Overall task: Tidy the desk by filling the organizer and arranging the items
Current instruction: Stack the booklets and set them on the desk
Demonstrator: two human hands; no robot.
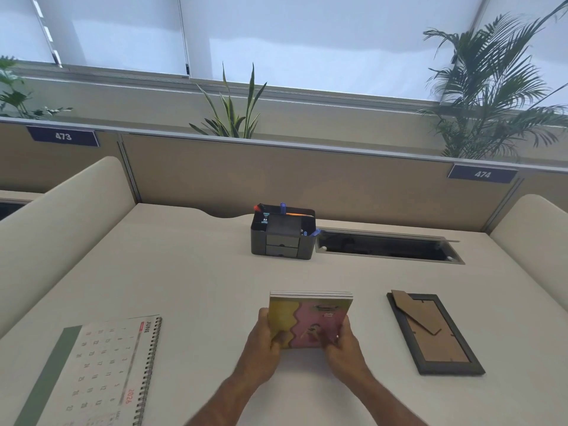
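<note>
A yellow and pink notebook [310, 315] is held over the middle of the desk. My left hand [263, 342] grips its near left corner and my right hand [345, 345] grips its near right corner. Farther back stands a dark grey organizer [281, 238] with two small drawers and pens and markers sticking out of its compartments. A spiral desk calendar [101, 373] showing June lies flat at the left. To the right, a dark picture frame [435, 332] lies face down with its cardboard stand showing.
An open cable slot [388, 245] cuts into the desk right of the organizer. Beige divider panels [276, 179] close off the back, and padded side screens rise at left and right. Plants stand behind the partition.
</note>
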